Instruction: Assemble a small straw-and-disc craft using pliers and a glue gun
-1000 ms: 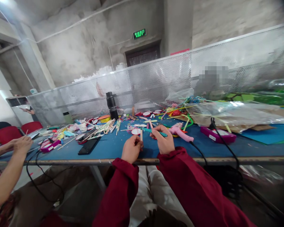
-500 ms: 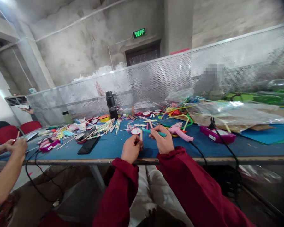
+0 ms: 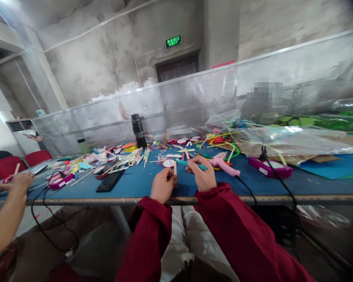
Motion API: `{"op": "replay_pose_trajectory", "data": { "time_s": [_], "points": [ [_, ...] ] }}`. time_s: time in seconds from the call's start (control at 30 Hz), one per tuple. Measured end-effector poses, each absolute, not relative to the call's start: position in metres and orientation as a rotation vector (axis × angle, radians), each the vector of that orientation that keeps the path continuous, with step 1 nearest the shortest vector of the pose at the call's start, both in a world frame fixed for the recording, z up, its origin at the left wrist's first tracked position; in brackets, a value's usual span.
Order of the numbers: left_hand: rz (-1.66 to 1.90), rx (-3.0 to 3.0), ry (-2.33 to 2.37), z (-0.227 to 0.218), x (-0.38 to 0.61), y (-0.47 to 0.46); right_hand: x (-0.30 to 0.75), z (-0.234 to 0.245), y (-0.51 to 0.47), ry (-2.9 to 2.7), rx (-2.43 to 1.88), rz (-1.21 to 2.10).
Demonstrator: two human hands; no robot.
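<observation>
My left hand [image 3: 162, 184] pinches a flat wooden craft stick [image 3: 175, 167], held upright above the table's front part. In my right hand [image 3: 205, 174] is a teal pen [image 3: 181, 162], lying almost level, its tip at the upper end of the stick. Whether the tip touches the wood I cannot tell. Behind my left hand lies a round white disc with a red rim [image 3: 168, 163]. A pink glue gun [image 3: 228, 166] rests just right of my right hand.
A black phone [image 3: 110, 181] and a pile of craft sticks [image 3: 129, 158] lie to the left, near a black flask [image 3: 139, 131]. Purple boxes [image 3: 270, 167] with black cables flank my place. A co-worker's hands [image 3: 19, 182] are at the far left.
My hands, the stick and the pen have barely moved. At the far left, the co-worker's hands have shifted, and a stick and a red round thing now show there.
</observation>
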State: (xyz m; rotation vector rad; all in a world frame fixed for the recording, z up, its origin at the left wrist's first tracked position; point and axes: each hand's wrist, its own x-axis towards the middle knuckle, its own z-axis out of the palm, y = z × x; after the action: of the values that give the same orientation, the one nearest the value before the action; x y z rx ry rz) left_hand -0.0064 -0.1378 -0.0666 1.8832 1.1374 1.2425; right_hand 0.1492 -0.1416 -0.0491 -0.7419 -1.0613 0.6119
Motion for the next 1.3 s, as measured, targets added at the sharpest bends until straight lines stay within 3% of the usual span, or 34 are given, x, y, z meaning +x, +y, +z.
{"op": "replay_pose_trajectory", "data": {
  "time_s": [1.3],
  "points": [
    [1.251,1.896,1.142,-0.0671,-0.0061,-0.138,0.1502,-0.0568,-0.134,-1.107,-0.768,0.552]
  ]
}}
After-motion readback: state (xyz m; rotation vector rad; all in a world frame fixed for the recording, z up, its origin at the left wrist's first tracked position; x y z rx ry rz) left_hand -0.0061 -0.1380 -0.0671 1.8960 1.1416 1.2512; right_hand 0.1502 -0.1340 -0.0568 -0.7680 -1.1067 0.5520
